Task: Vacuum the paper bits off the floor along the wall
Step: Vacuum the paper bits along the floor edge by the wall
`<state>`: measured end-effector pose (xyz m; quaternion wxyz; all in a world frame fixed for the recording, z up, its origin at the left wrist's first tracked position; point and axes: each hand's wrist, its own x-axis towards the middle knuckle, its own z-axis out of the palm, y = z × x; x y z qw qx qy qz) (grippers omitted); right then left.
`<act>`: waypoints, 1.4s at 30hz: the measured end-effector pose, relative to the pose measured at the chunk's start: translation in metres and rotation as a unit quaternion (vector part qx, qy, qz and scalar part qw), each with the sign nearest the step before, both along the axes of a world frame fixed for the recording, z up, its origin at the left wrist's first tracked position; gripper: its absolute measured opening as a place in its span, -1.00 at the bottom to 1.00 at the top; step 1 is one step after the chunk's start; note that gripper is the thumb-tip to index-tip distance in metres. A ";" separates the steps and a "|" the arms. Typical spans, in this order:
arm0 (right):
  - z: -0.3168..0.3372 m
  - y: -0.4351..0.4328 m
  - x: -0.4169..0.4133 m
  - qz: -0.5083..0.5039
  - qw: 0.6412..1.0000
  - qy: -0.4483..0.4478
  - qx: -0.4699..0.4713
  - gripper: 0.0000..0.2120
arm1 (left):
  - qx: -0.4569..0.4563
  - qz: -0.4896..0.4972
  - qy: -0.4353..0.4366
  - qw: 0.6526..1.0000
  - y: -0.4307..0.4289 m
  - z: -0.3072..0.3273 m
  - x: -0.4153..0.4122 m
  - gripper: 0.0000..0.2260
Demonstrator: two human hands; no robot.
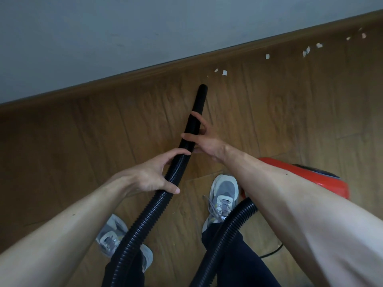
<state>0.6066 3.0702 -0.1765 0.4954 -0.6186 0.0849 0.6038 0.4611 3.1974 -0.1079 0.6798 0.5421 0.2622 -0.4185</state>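
A black ribbed vacuum hose [145, 220] runs up between my arms and ends in a smooth black nozzle [200, 100] that points at the floor near the wall. My left hand [151, 175] grips the ribbed part of the hose, thumb over the top. My right hand [204, 137] holds the smooth nozzle tube higher up, fingers curled round it. Several white paper bits [223, 72] lie on the wooden floor just beyond the nozzle tip, and more paper bits [305, 52] trail to the right along the skirting board.
The red vacuum body [310, 179] sits on the floor to the right behind my right arm. A brown skirting board [145, 74] runs below the grey wall [124, 27]. My two grey shoes [224, 193] stand on the wooden floor [62, 152].
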 end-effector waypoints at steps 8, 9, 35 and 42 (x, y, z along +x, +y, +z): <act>-0.001 -0.014 0.029 -0.014 1.000 0.001 0.001 -0.24 | 0.030 -0.045 -0.032 0.998 -0.009 -0.002 0.033 -0.19; -0.001 -0.015 0.033 -0.016 1.000 -0.001 -0.001 -0.23 | 0.032 -0.046 -0.033 0.998 -0.009 -0.002 0.037 -0.19; -0.004 -0.020 0.069 -0.036 0.999 -0.006 0.006 -0.22 | 0.053 -0.079 -0.022 0.995 -0.019 -0.003 0.081 -0.19; -0.002 -0.039 0.078 -0.036 0.999 -0.009 -0.002 -0.24 | 0.048 -0.096 -0.030 0.994 -0.030 -0.008 0.089 -0.18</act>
